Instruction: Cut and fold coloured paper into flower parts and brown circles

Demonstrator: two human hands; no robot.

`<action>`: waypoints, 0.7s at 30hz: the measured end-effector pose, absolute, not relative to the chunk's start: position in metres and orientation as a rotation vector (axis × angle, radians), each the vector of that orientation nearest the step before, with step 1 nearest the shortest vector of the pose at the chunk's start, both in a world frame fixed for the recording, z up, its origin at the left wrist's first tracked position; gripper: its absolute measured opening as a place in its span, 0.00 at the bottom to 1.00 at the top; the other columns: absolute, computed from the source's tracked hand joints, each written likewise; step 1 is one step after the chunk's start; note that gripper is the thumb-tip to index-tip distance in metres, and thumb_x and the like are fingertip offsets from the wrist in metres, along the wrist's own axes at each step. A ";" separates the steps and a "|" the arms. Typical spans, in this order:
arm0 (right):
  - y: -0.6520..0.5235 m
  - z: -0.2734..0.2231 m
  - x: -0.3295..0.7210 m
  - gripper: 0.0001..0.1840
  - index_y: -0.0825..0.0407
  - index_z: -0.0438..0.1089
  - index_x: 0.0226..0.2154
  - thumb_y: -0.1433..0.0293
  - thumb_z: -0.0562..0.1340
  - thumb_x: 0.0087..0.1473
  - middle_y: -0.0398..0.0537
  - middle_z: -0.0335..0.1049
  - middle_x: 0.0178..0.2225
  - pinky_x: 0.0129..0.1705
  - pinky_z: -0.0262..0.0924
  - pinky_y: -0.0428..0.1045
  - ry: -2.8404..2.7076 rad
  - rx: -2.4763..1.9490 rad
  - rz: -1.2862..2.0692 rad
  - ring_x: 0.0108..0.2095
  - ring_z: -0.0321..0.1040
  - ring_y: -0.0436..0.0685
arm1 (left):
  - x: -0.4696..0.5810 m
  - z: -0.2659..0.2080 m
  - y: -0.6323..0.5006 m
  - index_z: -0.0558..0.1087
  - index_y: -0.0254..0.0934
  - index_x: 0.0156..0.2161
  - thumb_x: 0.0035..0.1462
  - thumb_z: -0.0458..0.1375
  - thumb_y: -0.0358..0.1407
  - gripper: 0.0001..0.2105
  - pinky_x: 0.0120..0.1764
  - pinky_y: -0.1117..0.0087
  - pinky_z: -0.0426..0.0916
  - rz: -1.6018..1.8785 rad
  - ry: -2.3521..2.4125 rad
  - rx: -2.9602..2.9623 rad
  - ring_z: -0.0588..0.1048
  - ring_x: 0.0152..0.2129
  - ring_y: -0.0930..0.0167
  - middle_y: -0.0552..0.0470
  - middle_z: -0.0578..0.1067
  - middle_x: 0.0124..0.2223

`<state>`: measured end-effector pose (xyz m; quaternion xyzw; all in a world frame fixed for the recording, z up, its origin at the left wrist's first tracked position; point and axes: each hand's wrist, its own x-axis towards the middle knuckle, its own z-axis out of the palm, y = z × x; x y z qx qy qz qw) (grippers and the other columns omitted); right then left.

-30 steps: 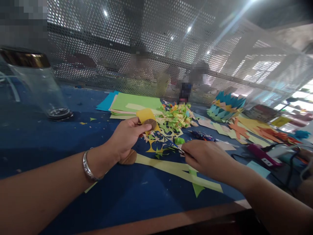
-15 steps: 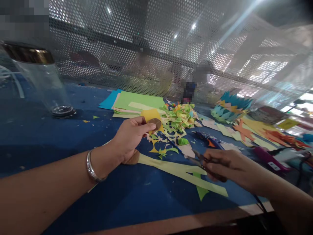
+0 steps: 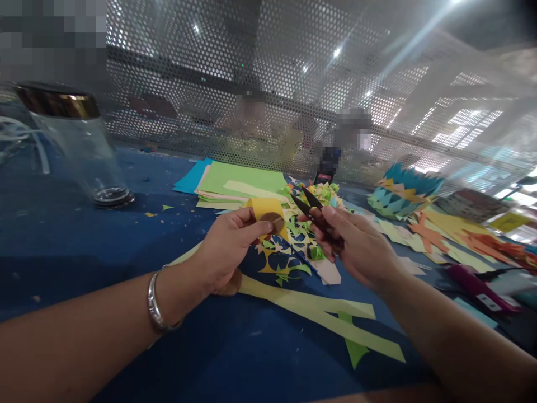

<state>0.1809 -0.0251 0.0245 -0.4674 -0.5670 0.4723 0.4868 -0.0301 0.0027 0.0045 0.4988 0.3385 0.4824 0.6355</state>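
Note:
Between the thumb and fingers of my left hand (image 3: 235, 243) is a piece of yellow paper (image 3: 266, 207), with a brownish round disc (image 3: 272, 222) pressed against its near face. My right hand (image 3: 356, 240) grips dark scissors (image 3: 314, 210), blades parted and pointing up and left, a short way right of the paper. Below and behind both hands lie cut paper scraps (image 3: 272, 260) in yellow, green and pink. Pale yellow-green paper strips (image 3: 302, 302) run across the table under my left wrist, and a green offcut (image 3: 354, 344) lies partly beneath them.
A lidded glass jar (image 3: 90, 151) stands at left. Stacked coloured paper (image 3: 247, 176) lies behind my left hand. To the right are a fringed paper crown (image 3: 403, 193), orange paper pieces (image 3: 428, 230) and a purple device (image 3: 478, 288). A perforated screen (image 3: 176, 78) closes off the back.
My right hand has moved up and left with the scissors, from over the strips to beside the yellow paper. My left hand still holds the paper and disc. The view has shifted slightly.

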 end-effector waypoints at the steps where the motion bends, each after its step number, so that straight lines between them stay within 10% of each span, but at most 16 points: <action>1: -0.023 0.023 0.179 0.19 0.52 0.74 0.38 0.54 0.59 0.62 0.41 0.60 0.27 0.19 0.50 0.44 -1.368 -1.114 1.156 0.20 0.54 0.45 | -0.030 0.004 0.003 0.80 0.38 0.40 0.52 0.65 0.35 0.09 0.33 0.73 0.65 1.115 0.769 1.136 0.75 0.33 0.72 0.50 0.80 0.40; 21: -0.026 0.007 0.181 0.14 0.51 0.63 0.36 0.58 0.63 0.61 0.33 0.42 0.22 0.18 0.31 0.43 -1.362 -1.023 1.551 0.18 0.35 0.43 | -0.023 0.012 -0.005 0.80 0.37 0.36 0.54 0.66 0.31 0.04 0.37 0.77 0.70 1.021 0.755 0.984 0.77 0.32 0.74 0.53 0.81 0.36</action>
